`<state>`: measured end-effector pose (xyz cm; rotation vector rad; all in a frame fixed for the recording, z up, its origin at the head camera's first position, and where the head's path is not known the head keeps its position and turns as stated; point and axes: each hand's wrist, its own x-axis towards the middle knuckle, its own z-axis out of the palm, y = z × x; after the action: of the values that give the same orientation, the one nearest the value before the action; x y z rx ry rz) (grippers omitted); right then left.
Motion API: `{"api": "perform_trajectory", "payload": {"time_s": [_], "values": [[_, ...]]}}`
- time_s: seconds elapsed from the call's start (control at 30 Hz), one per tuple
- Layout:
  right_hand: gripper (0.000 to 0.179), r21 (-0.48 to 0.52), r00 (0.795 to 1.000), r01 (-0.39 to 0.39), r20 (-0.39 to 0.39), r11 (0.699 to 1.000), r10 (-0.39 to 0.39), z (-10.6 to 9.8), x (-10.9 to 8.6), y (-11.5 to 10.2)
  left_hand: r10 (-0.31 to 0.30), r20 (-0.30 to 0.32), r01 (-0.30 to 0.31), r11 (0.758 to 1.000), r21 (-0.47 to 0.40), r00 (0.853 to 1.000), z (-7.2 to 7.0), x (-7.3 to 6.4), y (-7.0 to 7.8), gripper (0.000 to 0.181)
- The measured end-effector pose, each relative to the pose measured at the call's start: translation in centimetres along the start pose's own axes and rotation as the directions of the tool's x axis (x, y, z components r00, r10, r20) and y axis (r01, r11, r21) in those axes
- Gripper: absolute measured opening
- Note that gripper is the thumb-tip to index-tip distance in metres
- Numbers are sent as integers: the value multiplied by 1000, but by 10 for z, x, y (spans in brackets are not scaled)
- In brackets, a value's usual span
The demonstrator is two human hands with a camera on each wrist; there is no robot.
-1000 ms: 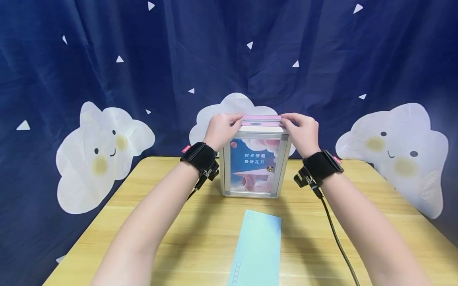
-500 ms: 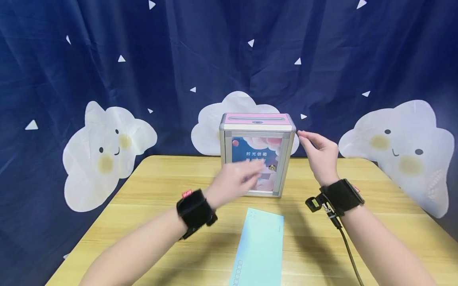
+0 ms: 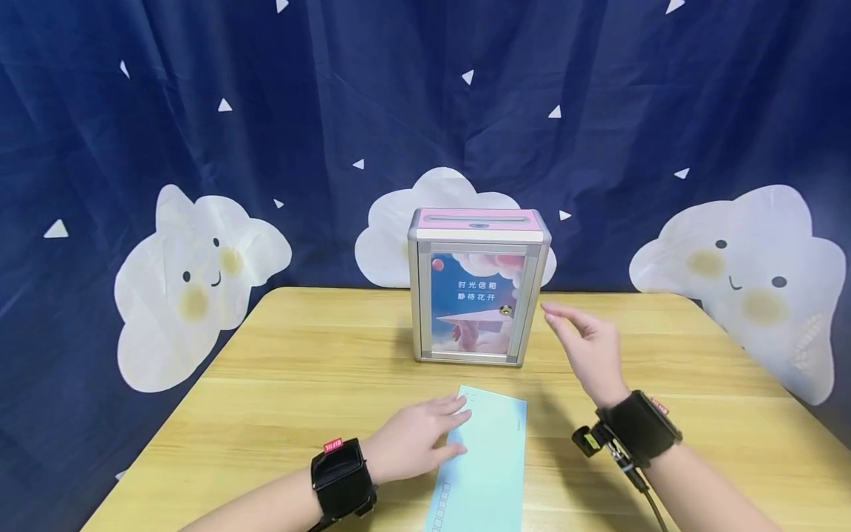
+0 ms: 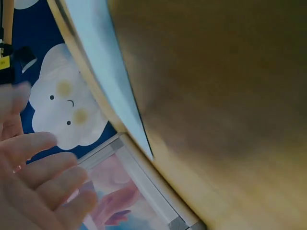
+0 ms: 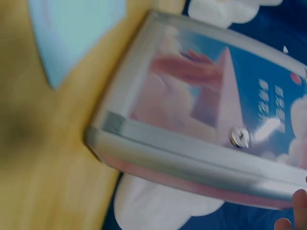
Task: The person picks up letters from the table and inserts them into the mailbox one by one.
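A light blue envelope point(image 3: 488, 451) lies flat on the table in front of a silver-framed letter box point(image 3: 477, 295) with a pink top. My left hand point(image 3: 415, 440) is over the envelope's left side, fingers spread, their tips overlapping the paper in the head view. The left wrist view shows its fingers point(image 4: 43, 167) relaxed, with nothing between them. Off the box's right side hangs my right hand point(image 3: 588, 347), thumb and index finger extended with tips close together, holding nothing visible. A brass lock point(image 5: 240, 137) on the box's front panel shows in the right wrist view.
The wooden table point(image 3: 299, 384) runs back to a dark blue curtain point(image 3: 399, 89) printed with white clouds. A slot point(image 3: 475, 219) crosses the box's pink top. A cable point(image 3: 654, 510) trails from the right wrist's camera.
Both hands have left the top of the box. My left hand has come down to the envelope, while my right hand has moved right and lower. The box and envelope stay put.
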<state>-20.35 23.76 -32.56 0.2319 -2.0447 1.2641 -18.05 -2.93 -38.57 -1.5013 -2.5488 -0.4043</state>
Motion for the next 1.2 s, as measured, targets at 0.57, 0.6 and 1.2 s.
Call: {"api": "perform_trajectory", "payload": {"time_s": [0.57, 0.6, 1.2], "values": [[46, -255, 866, -37, 475, 966, 158, 6, -80, 15, -135, 458, 140, 990, 23, 879, 11, -13, 13, 88], [50, -283, 842, -37, 508, 959, 183, 6, -82, 14, -138, 465, 141, 990, 29, 875, 11, -13, 13, 88], [75, -458, 568, -130, 692, 880, 444, 11, -105, -4, -173, 463, 208, 978, -25, 869, 14, -11, 17, 86]]}}
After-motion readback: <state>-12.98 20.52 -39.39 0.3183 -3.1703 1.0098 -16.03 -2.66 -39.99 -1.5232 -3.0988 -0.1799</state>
